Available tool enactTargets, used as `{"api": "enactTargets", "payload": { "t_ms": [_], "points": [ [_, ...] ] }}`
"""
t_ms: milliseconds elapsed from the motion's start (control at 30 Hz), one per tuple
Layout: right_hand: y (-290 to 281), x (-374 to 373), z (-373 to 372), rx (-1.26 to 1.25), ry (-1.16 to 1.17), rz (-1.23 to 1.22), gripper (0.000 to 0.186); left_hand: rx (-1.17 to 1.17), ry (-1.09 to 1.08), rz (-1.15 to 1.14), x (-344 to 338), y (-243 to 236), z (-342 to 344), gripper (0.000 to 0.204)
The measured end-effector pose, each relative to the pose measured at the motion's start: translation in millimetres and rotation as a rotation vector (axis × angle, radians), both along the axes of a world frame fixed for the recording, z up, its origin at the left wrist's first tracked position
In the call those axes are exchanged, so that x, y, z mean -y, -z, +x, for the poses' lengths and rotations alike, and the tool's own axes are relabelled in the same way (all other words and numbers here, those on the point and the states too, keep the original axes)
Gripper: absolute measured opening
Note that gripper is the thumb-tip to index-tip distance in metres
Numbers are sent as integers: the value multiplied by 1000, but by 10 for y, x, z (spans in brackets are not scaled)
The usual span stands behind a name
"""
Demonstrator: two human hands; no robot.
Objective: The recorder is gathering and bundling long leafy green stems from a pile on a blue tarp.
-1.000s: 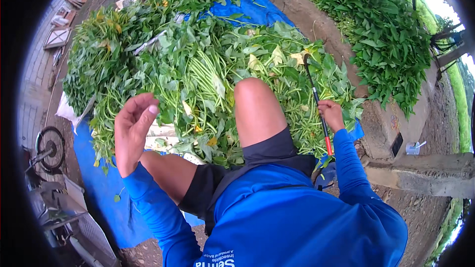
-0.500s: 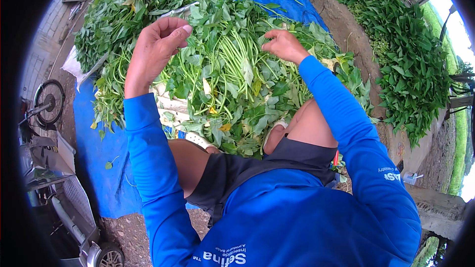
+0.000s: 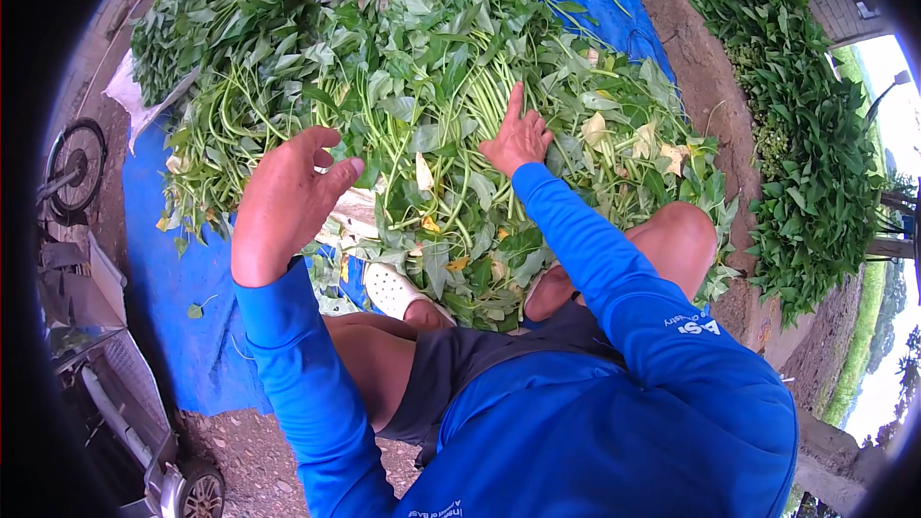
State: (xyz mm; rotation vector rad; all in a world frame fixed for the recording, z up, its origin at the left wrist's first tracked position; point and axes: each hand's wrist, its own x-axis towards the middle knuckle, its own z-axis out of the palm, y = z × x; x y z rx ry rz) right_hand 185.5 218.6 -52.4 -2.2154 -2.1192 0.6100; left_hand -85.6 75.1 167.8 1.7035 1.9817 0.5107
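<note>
A loose sheaf of long slender pale-green stems [image 3: 489,86] lies near the middle of a wide mound of leafy green cuttings [image 3: 259,48], which is spread over a flat blue tarpaulin [image 3: 182,317] on the ground. The bare right hand [image 3: 518,139] is at the near right side of the sheaf, its index finger stretched out along the stems and its other fingers bent; I cannot tell whether any stem is caught under them. The bare left hand [image 3: 288,201] is raised in front of the mound, fingers loosely curved and thumb apart, with nothing in its grasp.

Each stem looks light, and a bunch should weigh little for its bulk. The stems seem crisp but bendable, likely to kink or snap if folded sharply, and perhaps slick if damp. The broad pointed green leaves [image 3: 417,43] look thin and soft, so a pinch there would probably bruise or tear them. The better hold seems to be around the bare stem lengths, where they run side by side, with 2 hands if the bunch is thick. Tangled tips may drag neighbours along. The withered pale-yellow leaves [image 3: 674,157] to the right look brittle and liable to crumble.
</note>
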Motion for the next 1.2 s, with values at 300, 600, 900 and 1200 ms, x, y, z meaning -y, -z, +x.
{"api": "enactTargets", "payload": {
  "t_ms": [300,600,900,1200],
  "points": [
    [61,-62,-116,89,-132,150,124,29,3,-71,-10,-37,-17,50],
    [-1284,-380,142,-558,-120,204,111,67,-12,-19,108,-10,-87,52],
    [-416,-199,897,-56,-192,115,82,56,41,-79,81,-10,-69,58],
    [232,310,963,-399,-121,28,29,72,20,-129,180,64,-84,59]
  ]
}}
